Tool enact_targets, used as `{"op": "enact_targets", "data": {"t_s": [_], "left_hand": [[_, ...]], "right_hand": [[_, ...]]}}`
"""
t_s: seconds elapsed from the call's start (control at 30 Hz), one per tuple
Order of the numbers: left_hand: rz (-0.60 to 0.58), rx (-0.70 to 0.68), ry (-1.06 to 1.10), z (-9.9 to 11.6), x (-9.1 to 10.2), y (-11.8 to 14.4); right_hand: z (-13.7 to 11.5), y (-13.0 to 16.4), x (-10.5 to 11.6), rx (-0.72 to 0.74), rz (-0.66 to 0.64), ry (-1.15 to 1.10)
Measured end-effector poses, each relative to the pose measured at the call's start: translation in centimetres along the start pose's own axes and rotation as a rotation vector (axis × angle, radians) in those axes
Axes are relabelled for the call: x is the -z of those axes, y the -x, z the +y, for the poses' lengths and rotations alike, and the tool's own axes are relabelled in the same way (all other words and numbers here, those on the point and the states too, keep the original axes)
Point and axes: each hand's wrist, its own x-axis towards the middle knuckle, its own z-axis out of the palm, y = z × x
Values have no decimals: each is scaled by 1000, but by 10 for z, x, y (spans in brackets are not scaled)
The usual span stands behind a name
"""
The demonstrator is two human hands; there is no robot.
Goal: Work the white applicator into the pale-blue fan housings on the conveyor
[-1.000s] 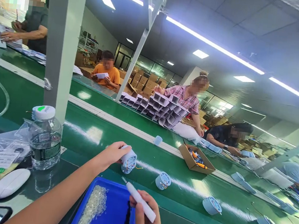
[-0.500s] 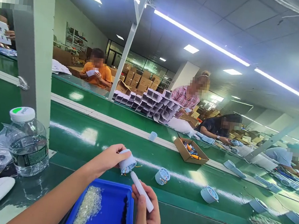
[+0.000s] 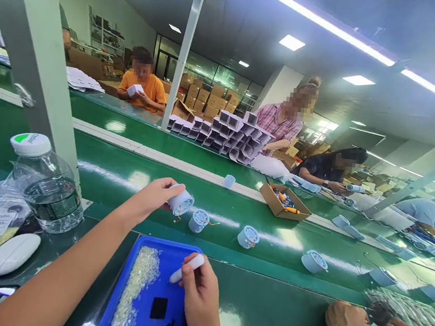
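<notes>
My left hand (image 3: 157, 198) grips a light-blue round plastic housing (image 3: 181, 201) with thin coloured wires, its open end tilted to the right. Just right of it, on the green belt, is a similar housing (image 3: 199, 221) with wires sticking out. In my right hand (image 3: 201, 287) is a white pen-like stick (image 3: 185, 269), held in a pinch with its tip pointing down and left above the blue tray (image 3: 202, 250). Many small whitish ring-like pieces (image 3: 136, 284) lie heaped along the tray's left side. A small black square (image 3: 159, 308) is in the tray too.
More housings (image 3: 248, 237) stand along the belt to the right. An open carton (image 3: 286, 202) lies beyond them. A water bottle (image 3: 48, 185) and a white case (image 3: 11, 254) are at left. A co-worker's hands (image 3: 352, 325) work at lower right.
My right hand has drawn the stick away from the housing and down over the tray. A separate housing now shows right of my left hand. The view has tilted down.
</notes>
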Motion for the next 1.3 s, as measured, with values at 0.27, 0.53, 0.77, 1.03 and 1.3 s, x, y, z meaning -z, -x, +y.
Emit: {"op": "enact_targets", "data": {"t_s": [0.27,0.53,0.77,1.03,1.3], "left_hand": [[23,-21,23,-3,8,-3],[30,-27,23,-7,11,-4],[39,-17,23,-13,8,-5],[-5,21,-49,-20,-15,-4],[-118,19,-28,-19,-29,3]], "right_hand": [[-7,10,-2,98,-151,196],[-8,11,-4,111,-197,215],[-9,15,-6,253,-254,195],[10,0,-10,239,512,-210],[7,-6,-12,134,564,-340]]}}
